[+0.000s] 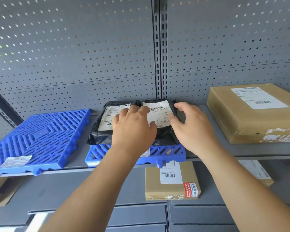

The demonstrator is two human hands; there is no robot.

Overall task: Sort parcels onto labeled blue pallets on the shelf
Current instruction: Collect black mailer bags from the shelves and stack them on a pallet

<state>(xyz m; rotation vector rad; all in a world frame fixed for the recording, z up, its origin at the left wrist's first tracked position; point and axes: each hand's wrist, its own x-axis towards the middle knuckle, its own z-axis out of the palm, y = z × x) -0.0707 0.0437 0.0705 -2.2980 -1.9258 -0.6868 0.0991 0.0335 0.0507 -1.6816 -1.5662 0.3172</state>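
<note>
Two black plastic-bag parcels with white labels lie side by side on the middle blue pallet [171,152] on the shelf. My left hand [132,128] rests flat across the seam between the left parcel [105,118] and the right parcel [163,136], fingers straight and thumb on the right label. My right hand [191,128] cups the right parcel's right edge, thumb on the label and fingers curled over the far corner. A second blue pallet [40,134] with a label at its front lies bare to the left.
A large cardboard box [249,121] sits on the same shelf at the right. On the shelf below are a small taped box [171,186], another box [259,173] at right and a box [0,191] at left. A grey pegboard backs the shelf.
</note>
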